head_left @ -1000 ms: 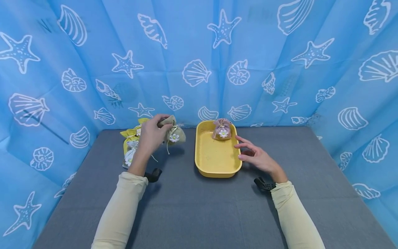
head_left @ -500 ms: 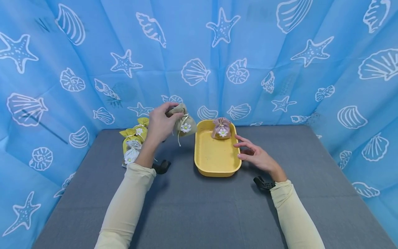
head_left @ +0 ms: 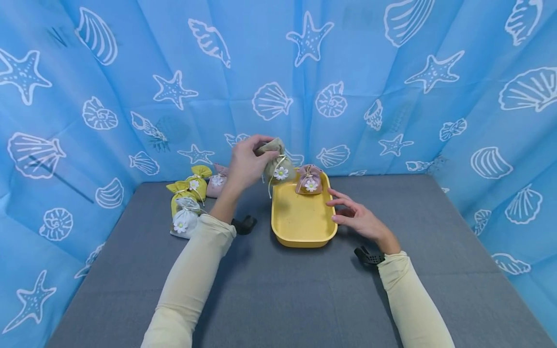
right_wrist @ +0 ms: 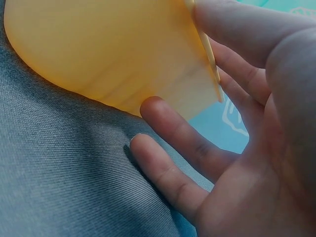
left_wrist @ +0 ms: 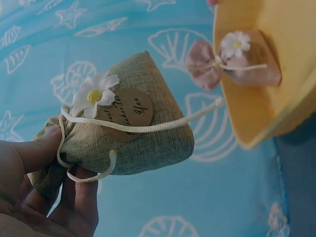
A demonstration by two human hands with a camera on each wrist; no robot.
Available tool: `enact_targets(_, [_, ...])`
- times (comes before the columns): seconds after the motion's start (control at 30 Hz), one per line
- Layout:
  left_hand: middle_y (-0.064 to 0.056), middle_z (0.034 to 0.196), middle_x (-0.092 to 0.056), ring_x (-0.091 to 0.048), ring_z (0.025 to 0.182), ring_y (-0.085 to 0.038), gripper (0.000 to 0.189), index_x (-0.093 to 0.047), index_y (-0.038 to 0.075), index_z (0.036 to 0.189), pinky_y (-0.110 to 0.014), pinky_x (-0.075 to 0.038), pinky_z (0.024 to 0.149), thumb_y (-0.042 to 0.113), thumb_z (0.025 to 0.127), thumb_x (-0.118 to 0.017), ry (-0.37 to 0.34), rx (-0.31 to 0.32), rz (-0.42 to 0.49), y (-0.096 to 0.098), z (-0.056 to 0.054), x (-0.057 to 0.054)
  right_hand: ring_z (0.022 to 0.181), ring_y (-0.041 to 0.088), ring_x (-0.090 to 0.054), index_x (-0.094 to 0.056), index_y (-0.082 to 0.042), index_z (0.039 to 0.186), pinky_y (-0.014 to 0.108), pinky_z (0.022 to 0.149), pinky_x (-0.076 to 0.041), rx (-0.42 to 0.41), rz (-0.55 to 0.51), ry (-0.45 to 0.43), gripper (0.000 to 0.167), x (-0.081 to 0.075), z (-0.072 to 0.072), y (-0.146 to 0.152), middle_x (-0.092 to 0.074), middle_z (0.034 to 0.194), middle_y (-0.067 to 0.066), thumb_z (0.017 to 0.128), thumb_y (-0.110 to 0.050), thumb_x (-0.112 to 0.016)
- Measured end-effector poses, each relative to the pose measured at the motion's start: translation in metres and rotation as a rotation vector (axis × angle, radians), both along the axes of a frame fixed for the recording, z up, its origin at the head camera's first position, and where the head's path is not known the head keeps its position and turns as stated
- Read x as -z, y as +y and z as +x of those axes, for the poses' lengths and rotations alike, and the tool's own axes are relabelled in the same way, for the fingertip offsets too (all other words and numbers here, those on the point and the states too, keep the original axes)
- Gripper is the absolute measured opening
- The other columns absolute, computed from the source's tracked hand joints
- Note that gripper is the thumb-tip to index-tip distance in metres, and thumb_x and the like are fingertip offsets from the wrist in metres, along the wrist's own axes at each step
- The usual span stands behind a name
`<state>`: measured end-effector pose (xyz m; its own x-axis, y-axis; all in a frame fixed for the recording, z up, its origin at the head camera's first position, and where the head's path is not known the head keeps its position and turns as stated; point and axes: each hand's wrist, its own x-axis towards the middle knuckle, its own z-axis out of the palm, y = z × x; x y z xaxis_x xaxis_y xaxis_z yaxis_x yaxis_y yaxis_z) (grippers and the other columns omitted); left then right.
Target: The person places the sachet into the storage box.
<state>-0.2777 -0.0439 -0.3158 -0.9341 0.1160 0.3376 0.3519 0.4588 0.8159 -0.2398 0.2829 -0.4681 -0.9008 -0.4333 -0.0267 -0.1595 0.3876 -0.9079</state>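
Observation:
My left hand pinches a greyish-green drawstring pouch by its gathered neck, holding it in the air over the back left rim of a yellow tray. In the left wrist view, the pouch shows a white daisy, a cream cord and a round brown label. A pink pouch sits inside the tray at its back right. My right hand rests with relaxed, spread fingers at the tray's right rim. In the right wrist view, two fingers lie outside the tray wall.
Left of the tray stand two yellow pouches, one nearer and one farther, a white pouch and another pink pouch. A blue shell-patterned curtain borders the grey tabletop.
My left hand has carried the greyish-green pouch rightward, and up at first, from beside the other pouches to the tray's back left rim. The right hand and tray have stayed put.

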Motion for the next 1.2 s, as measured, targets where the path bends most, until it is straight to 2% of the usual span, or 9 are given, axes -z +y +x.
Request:
enact_targets(0.23, [-0.008,0.123,-0.075,-0.073,0.103,-0.021,0.034,-0.070,0.014,0.126,-0.034,-0.061,0.080,0.021,0.093,-0.076,-0.107,0.073,0.039,0.023,-0.009,0.010,0.150,0.041,-0.035,-0.053,-0.006,0.144,0.015,0.096,-0.047,-0.009,-0.018,0.005,0.045,0.000,0.000,0.000,-0.018,0.173,-0.005,0.102,-0.017,-0.063])
enact_targets(0.5, [-0.004,0.115,-0.077,-0.072,0.098,-0.017,0.032,-0.072,0.016,0.122,-0.030,-0.058,0.076,0.026,0.092,-0.078,-0.179,0.118,-0.095,0.050,-0.020,0.023,0.147,0.042,-0.037,-0.053,-0.003,0.144,0.017,0.095,-0.049,-0.032,-0.045,0.019,0.047,0.002,-0.001,0.001,-0.018,0.173,-0.002,0.101,-0.019,-0.064])
enact_targets(0.73, [-0.005,0.116,-0.072,-0.067,0.101,-0.019,0.029,-0.073,0.016,0.121,-0.030,-0.055,0.079,0.025,0.093,-0.076,-0.185,0.122,-0.234,0.069,-0.026,0.036,0.152,0.040,-0.030,-0.052,-0.003,0.145,0.016,0.096,-0.051,-0.029,-0.061,-0.011,0.048,0.003,0.000,0.002,-0.016,0.173,-0.004,0.101,-0.020,-0.064])
enact_targets(0.93, [-0.004,0.112,-0.074,-0.068,0.101,-0.020,0.028,-0.072,0.015,0.120,-0.034,-0.056,0.083,0.022,0.093,-0.076,-0.241,0.142,-0.277,0.080,-0.030,0.047,0.153,0.041,-0.028,-0.051,-0.002,0.144,0.016,0.095,-0.051,-0.041,-0.069,-0.003,0.046,0.003,0.000,0.002,-0.015,0.173,-0.002,0.102,-0.017,-0.063])
enact_targets(1.2, [-0.004,0.117,-0.071,-0.067,0.106,-0.020,0.029,-0.071,0.015,0.123,-0.035,-0.057,0.086,0.022,0.094,-0.075,-0.284,0.148,-0.373,0.092,-0.031,0.057,0.152,0.040,-0.030,-0.053,-0.005,0.144,0.014,0.096,-0.049,-0.034,-0.062,-0.006,0.045,0.000,0.000,0.000,-0.016,0.173,-0.004,0.102,-0.018,-0.063])
